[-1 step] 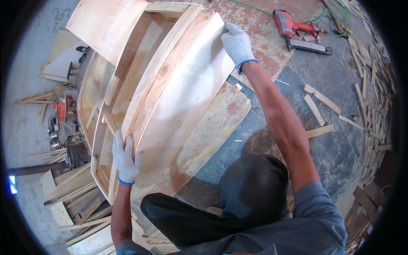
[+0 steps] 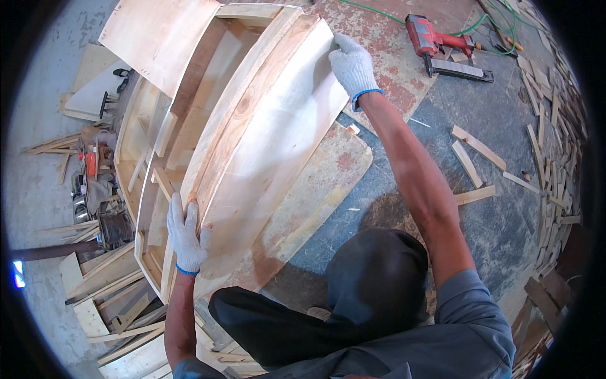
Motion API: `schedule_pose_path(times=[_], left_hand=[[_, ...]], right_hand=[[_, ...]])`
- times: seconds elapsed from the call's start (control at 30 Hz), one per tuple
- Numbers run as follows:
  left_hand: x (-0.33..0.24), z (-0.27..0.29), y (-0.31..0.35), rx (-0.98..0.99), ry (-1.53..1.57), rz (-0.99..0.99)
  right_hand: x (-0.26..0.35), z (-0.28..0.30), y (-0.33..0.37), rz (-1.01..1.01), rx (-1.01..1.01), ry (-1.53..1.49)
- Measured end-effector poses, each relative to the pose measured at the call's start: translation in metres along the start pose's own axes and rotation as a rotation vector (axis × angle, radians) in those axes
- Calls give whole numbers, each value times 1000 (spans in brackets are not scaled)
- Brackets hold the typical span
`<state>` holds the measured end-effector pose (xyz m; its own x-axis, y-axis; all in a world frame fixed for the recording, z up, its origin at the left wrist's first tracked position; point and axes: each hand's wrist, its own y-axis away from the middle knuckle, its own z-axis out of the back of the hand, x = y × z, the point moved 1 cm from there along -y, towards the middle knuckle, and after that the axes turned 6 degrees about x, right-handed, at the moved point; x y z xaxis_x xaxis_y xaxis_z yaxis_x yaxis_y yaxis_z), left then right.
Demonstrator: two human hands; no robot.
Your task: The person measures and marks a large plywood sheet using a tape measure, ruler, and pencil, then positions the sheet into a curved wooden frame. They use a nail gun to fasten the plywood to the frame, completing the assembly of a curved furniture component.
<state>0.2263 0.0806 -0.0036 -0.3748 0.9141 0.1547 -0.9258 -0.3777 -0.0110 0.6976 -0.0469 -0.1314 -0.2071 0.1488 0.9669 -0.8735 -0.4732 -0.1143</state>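
Observation:
A large wooden frame [image 2: 243, 101] with a curved, layered edge stands tilted in front of me, its inner side divided by boards. Pale plywood [image 2: 278, 120] covers the side facing me. My left hand [image 2: 188, 239], in a white knitted glove with a blue cuff, lies on the near end of the curved edge, fingers stretched out and thumb apart. At the far right corner, my right hand [image 2: 355, 66], gloved alike, closes round the plywood's edge; its fingertips are partly hidden.
A red nail gun [image 2: 435, 41] with a green air hose [image 2: 470, 26] lies at the far right. Loose wood strips [image 2: 478, 146] lie on the floor, with a scrap pile [image 2: 558, 158] along the right. A plywood sheet [image 2: 161, 41] rises at the far left. Boards [image 2: 120, 297] lie left of me.

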Motion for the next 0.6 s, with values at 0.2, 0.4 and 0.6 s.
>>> schedule_pose_path(times=[0.2, 0.4, 0.6], left_hand=[[2, 0, 0, 9, 0, 13], [2, 0, 1, -2, -1, 7], [0, -1, -1, -2, 11, 3]], right_hand=[[-3, -4, -1, 13, -18, 1], [-1, -6, 1, 13, -18, 49], [1, -3, 1, 32, -30, 115]])
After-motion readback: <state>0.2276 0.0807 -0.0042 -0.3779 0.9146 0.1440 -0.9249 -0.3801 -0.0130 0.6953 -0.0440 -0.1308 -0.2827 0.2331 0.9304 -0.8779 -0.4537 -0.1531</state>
